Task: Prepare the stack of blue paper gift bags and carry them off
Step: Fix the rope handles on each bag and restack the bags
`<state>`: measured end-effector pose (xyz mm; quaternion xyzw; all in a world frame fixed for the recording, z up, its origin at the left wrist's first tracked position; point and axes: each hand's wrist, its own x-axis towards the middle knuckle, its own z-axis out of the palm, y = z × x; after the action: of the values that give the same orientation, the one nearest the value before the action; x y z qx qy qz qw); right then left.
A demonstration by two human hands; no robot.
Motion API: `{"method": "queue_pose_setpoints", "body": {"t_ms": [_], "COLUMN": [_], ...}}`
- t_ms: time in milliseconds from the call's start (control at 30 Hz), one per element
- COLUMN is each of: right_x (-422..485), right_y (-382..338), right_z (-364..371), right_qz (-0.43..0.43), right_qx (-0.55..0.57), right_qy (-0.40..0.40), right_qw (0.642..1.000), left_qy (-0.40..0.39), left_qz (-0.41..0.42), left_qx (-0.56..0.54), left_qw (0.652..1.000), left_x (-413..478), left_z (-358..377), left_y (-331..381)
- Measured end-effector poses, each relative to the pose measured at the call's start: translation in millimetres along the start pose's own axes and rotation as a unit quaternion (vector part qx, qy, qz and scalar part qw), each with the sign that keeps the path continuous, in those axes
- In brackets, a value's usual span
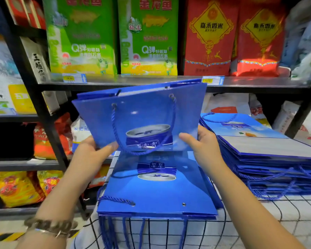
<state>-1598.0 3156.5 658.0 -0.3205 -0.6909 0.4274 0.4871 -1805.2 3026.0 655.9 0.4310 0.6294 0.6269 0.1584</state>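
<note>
A flat blue paper gift bag [142, 112] is up in the air, standing on its edge in front of the person. The left hand [95, 150] pinches its bottom left corner, and the right hand [203, 146] pinches its bottom right corner. Each thumb is on the front and the other fingers are hidden behind the bag. A blue rope handle [115, 126] hangs down the front in a loop.

Right under it lies a small pile [156, 194] of the same bags, flat on a checked cloth [258, 209]. Their ropes hang over the near edge. A big pile [267, 159] of bags sits just to the right.

One bag looks very light, thin and a bit stiff, like card. It looks shiny, so I think the bags slide on each other easily. Paper like this bends and gets creases if it is squeezed hard. A whole pile is likely much heavier and may slip apart. The best hold is probably both hands on the two sides, with fingers under the bottom bag. The loose ropes could catch on things.

Behind is a shelf [115, 83] with green rice bags [83, 36] and red rice bags [210, 36]. A bracelet [48, 227] is on the left wrist.
</note>
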Motion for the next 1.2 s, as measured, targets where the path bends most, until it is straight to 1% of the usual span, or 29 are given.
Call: {"method": "queue_pose_setpoints", "body": {"t_ms": [67,100,167,233,300,333,400,433,500,567,633,700,733,767,833,967,1033,1100,1200], "right_x": [-1.2,-1.9,-2.1,-2.0,0.2,1.4,8.4,13.8,27.7,44.0,60.7,80.2,91.1,101.2,117.2,128.4,126.1,123.2,118.6], "right_y": [-4.1,-3.9,-2.9,-3.8,-10.8,-19.7,-41.4,-54.6,-85.4,-111.5,-127.7,-130.9,-127.3,-120.8,-102.2,-51.8,-25.9,-2.6,22.2], "right_z": [4.2,3.7,-0.5,-6.0,-10.9,-12.6,-18.1,-23.6,-39.9,-62.3,-91.2,-124.5,-141.9,-159.1,-189.9,-238.5,-251.5,-257.0,-252.8], "right_qz": [-0.01,-0.012,-0.008,-0.025,-0.049,-0.066,-0.107,-0.137,-0.194,-0.215,-0.198,-0.158,-0.133,-0.106,-0.053,0.074,0.128,0.178,0.222], "right_qx": [0.016,0.031,0.059,0.037,0.034,0.055,0.109,0.115,0.094,0.062,0.016,-0.078,-0.137,-0.186,-0.256,-0.357,-0.385,-0.385,-0.383], "right_qy": [0.024,0.032,0.03,0.004,0.019,0.032,0.057,0.069,0.068,0.056,0.063,0.112,0.14,0.153,0.149,0.107,0.083,0.05,0.019], "right_qw": [1.0,0.999,0.998,0.999,0.998,0.996,0.987,0.981,0.974,0.973,0.978,0.978,0.972,0.965,0.954,0.925,0.91,0.904,0.897], "left_qy": [-0.011,0.005,0.029,0.045,0.056,0.067,0.111,0.134,0.14,0.085,-0.017,-0.112,-0.132,-0.14,-0.139,-0.164,-0.162,-0.157,-0.167], "left_qz": [0.024,0.032,0.062,0.121,0.181,0.202,0.233,0.25,0.269,0.247,0.198,0.151,0.128,0.101,0.042,-0.08,-0.106,-0.112,-0.109], "left_qx": [0.027,0.028,-0.006,-0.028,-0.045,-0.064,-0.095,-0.086,-0.072,-0.097,-0.136,-0.191,-0.203,-0.205,-0.195,-0.191,-0.153,-0.096,0.021], "left_qw": [0.999,0.999,0.998,0.991,0.981,0.975,0.961,0.955,0.95,0.96,0.971,0.963,0.962,0.963,0.97,0.965,0.969,0.977,0.98], "left_x": [-1.8,-1.2,2.7,9.4,16.1,18.2,24.7,30.6,45.8,65.6,83.5,97.5,102.1,107.3,115.1,127.1,123.8,119.9,111.0], "left_z": [7.4,9.4,10.8,8.7,7.7,8.4,11.1,11.9,17.2,29.7,53.5,87.0,106.7,128.4,172.6,253.7,281.3,300.9,309.9], "left_y": [-4.1,-2.7,7.2,23.7,47.2,62.1,91.3,104.9,130.2,149.5,161.4,165.5,166.0,163.6,154.2,113.3,95.2,77.5,59.0]}}
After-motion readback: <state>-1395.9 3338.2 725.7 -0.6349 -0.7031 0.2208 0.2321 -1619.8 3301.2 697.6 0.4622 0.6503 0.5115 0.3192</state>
